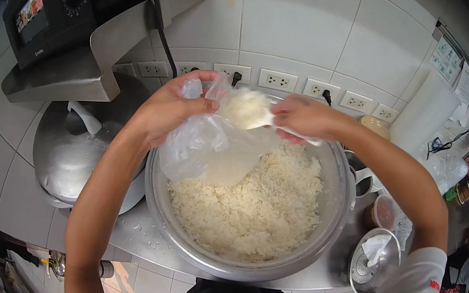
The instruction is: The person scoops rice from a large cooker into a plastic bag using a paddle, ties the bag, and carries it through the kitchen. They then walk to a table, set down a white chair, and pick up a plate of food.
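Note:
A wide metal pot (327, 233) full of cooked white rice (249, 209) stands in front of me. Above its left side, my left hand (183, 105) is closed on the edge of a clear plastic bag (195, 147), which hangs over the rice. My right hand (305, 118) grips the handle of a white rice paddle (266, 118). A heap of rice rests on the paddle's head, right at the bag's mouth. Motion blurs the heap slightly. Rice also appears to lie low inside the bag, though the clear film makes this hard to tell.
Left of the pot sits a large domed metal lid (72, 158), below a metal shelf (108, 61) carrying a black oven (54, 10). To the right are a metal strainer (374, 264), a tub of reddish-brown food (382, 211) and a paper roll (424, 117). Sockets (286, 81) line the wall.

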Demonstrator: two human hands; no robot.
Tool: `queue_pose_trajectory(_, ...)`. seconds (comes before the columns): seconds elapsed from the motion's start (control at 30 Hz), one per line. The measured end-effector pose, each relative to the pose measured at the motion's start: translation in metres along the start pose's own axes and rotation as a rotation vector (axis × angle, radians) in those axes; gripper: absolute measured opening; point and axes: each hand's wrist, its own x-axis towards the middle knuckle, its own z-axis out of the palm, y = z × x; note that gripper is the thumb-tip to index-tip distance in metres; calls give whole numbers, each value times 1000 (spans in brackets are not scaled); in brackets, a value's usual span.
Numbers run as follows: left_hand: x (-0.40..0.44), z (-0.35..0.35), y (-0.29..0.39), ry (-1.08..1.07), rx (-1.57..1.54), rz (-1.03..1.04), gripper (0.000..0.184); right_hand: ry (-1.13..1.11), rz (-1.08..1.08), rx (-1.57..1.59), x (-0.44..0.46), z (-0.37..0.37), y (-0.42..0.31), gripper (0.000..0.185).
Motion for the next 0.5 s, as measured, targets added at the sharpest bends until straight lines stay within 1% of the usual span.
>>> queue_pose_trajectory(0.07,5,-1,-1,-5,-64,18,51,225,-432,-421,32,19,6,15)
queue_pose_trajectory(0.1,8,-3,-4,-7,-63,15,51,225,-430,-418,33,26,-4,15)
queue_pose_trajectory(0.17,13,-12,-9,84,-199,23,54,327,-361,-922,26,36,-24,17)
queue_pose_trajectory(0.2,13,-16,-11,81,-202,21,54,325,-357,-922,21,34,-22,17)
queue_pose_trajectory(0.27,14,-23,-14,87,-289,76,58,486,-451,-852,6,26,-11,17)
queue_pose_trajectory(0.33,14,-29,-16,47,-302,90,59,586,-455,-759,-19,16,0,14)
queue_pose_trajectory(0.4,14,-29,-14,1,-310,104,59,620,-235,-578,-47,6,8,17)
queue_pose_trajectory(0.47,14,-28,-12,36,-337,126,55,640,-78,-567,-70,-5,19,20)
queue_pose_trajectory(0.5,15,-29,-12,38,-340,124,55,637,-78,-568,-73,-12,39,20)
